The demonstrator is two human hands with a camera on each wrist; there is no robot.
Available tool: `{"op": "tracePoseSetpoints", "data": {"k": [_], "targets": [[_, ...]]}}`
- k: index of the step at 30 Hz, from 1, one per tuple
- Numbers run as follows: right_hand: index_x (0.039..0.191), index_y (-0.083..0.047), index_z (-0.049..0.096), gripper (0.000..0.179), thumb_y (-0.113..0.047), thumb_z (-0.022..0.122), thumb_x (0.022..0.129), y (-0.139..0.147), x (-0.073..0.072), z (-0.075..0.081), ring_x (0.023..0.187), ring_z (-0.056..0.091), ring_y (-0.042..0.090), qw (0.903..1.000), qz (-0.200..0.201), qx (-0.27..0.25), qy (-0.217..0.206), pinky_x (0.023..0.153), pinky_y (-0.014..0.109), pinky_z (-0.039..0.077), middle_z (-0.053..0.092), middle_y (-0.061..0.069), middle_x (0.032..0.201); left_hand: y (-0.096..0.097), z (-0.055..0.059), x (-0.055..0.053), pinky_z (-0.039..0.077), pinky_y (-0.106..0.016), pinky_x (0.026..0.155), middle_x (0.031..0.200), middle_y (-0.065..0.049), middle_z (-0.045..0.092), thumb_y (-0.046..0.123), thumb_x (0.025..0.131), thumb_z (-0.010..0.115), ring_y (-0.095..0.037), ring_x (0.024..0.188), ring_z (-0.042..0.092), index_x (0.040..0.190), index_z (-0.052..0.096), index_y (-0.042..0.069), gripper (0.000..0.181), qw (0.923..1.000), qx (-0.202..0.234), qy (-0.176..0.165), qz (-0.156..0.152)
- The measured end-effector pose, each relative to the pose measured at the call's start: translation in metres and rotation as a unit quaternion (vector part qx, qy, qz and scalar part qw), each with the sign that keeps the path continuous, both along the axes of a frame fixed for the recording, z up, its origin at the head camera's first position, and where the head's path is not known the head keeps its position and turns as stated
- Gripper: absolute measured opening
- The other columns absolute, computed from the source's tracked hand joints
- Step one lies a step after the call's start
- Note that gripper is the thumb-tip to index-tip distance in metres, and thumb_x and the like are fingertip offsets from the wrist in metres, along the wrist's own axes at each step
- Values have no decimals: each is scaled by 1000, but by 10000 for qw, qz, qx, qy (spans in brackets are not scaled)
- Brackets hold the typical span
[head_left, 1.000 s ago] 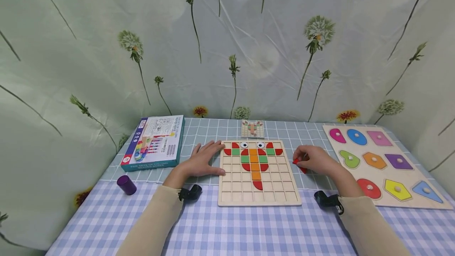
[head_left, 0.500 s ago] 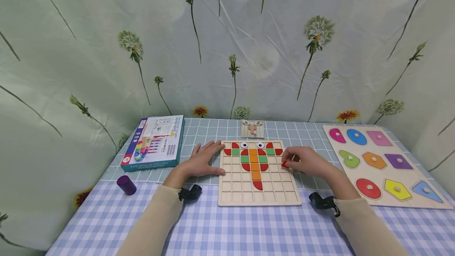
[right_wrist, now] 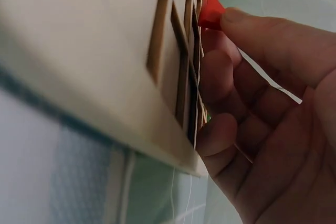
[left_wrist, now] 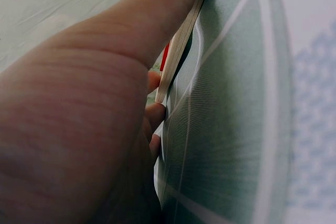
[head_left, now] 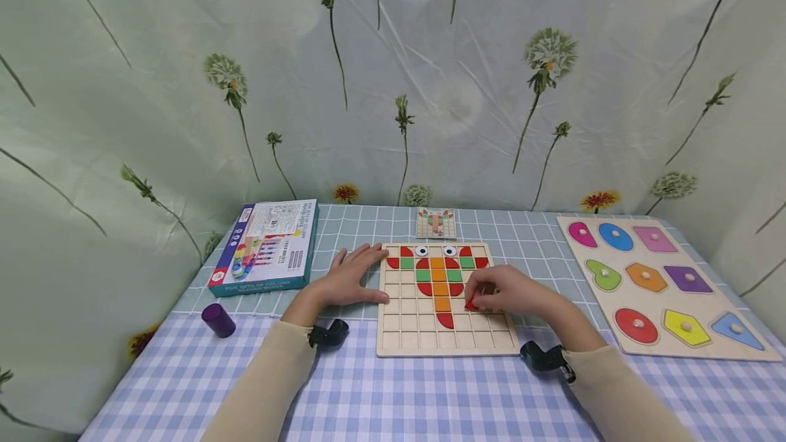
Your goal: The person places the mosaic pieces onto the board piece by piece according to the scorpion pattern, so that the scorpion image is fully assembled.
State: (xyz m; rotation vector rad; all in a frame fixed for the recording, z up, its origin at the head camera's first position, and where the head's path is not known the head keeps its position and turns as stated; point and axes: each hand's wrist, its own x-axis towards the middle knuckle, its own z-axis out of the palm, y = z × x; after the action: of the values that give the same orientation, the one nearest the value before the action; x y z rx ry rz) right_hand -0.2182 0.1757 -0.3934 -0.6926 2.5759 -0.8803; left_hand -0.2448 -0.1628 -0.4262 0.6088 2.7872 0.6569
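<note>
My right hand (head_left: 506,290) is over the right half of the wooden grid board (head_left: 414,340). Its thumb and a finger pinch a small red piece (right_wrist: 211,13), close over the grid in the right wrist view; the other fingers are curled. On the board, red, green and orange pieces and two eye pieces form a figure, with a column of orange squares (head_left: 439,288) down its middle and a red quarter-round piece (head_left: 445,320) at its lower end. My left hand (head_left: 344,280) lies with fingers spread at the board's left edge, thumb and fingertips at the rim.
Behind the board lies a small pattern card (head_left: 436,223) with a similar figure. A shape puzzle board (head_left: 626,299) with knobbed pieces is on the right. To the left are a flat game box (head_left: 270,244) and a purple cylinder (head_left: 218,320). A checked cloth (head_left: 393,401) covers the front.
My right hand has moved left from beside the board to over its grid, carrying the red piece. My left hand has stayed at the left edge.
</note>
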Motion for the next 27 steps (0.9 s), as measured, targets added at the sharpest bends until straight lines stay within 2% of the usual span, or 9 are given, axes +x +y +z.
{"op": "tracePoseSetpoints", "data": {"k": [10,27], "targets": [[90,-20,71,7,-13,72,91,-6,2,-2,79,57,12,9986,490,-184,-59,71,19,52,65,-6,84,0,0,-1,-5,-62,124,169,-1,20,60,79,75,-27,158,6,157,32,25,96,10000,-16,-46,27],[88,-20,73,7,-14,74,89,-12,7,-3,78,59,11,9965,691,-266,-383,73,19,53,66,-6,81,1,1,1,-5,-62,124,169,-2,20,59,80,76,-28,158,6,157,33,24,95,10000,-9,-40,31]]}}
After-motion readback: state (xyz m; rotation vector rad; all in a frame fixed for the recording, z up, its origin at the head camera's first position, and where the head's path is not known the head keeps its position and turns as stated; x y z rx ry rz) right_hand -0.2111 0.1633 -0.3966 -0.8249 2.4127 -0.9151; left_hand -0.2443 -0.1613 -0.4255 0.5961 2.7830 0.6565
